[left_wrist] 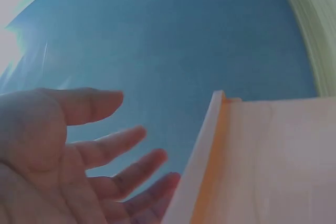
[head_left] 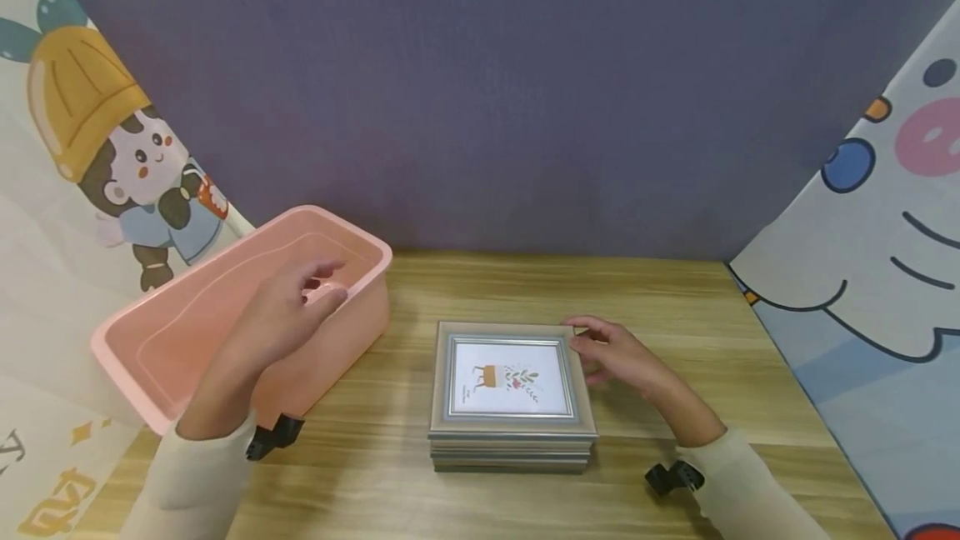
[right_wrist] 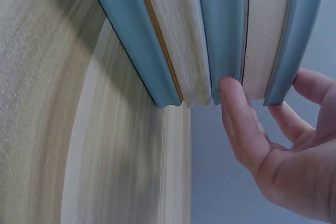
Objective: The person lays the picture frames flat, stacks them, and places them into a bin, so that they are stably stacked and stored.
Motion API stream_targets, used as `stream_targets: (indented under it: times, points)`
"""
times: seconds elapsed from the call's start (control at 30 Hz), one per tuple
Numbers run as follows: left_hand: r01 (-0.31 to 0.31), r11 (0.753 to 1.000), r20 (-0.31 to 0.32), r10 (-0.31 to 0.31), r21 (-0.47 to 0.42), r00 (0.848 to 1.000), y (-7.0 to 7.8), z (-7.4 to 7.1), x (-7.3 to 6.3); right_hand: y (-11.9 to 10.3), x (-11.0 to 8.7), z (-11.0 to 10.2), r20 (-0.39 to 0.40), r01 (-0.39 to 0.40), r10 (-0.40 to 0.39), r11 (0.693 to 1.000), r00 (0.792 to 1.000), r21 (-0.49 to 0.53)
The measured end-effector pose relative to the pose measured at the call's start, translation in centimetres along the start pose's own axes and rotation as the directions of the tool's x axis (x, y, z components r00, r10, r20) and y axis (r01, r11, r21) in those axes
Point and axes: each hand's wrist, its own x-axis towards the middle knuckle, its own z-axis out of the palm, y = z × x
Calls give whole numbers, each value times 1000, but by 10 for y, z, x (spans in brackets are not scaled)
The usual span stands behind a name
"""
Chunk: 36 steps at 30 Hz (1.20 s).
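Note:
A stack of several silver-grey picture frames (head_left: 512, 450) lies on the wooden table. The top picture frame (head_left: 442, 373) lies face up and shows a print of a flower pot. My right hand (head_left: 617, 357) pinches the far right corner of this top frame; its thumb is on the rim. In the right wrist view, another fingertip (right_wrist: 229, 85) touches the side of a lower frame. Over the pink plastic bin (head_left: 330, 373) hangs my left hand (head_left: 288, 307), fingers spread and loosely bent, holding nothing. The left wrist view shows its fingers (left_wrist: 137, 169) beside the bin's rim.
The bin stands at the table's left, by a cartoon-printed cloth (head_left: 112, 215). A dark grey-blue panel (head_left: 495, 98) rises behind the table (head_left: 480, 290). Another printed cloth (head_left: 847, 315) borders the right side.

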Motion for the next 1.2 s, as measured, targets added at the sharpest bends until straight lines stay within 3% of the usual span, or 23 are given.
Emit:
stream_targets:
  times: [0.13, 0.43, 0.53, 0.77, 1.2]
  points:
    - [-6, 996, 49, 1, 86, 999, -6, -1, -7, 0, 0, 0, -1, -2, 2, 1000, 1000, -3]
    - [64, 983, 171, -94, 174, 981, -13, -2, -16, -1, -1, 0, -2, -4, 4, 1000, 1000, -10]
    - [79, 977, 178, -115, 196, 977, -15, -2, -16, 0, 0, 0, 0, 1, -1, 1000, 1000, -8]
    - [60, 967, 150, -99, 246, 984, -20, 0, -13, 1, 1, -1, 8, 11, -11, 1000, 1000, -5]
    - [38, 971, 141, -73, 237, 987, -22, 1, -12, 1, 1, -1, 9, 5, -5, 1000, 1000, -16]
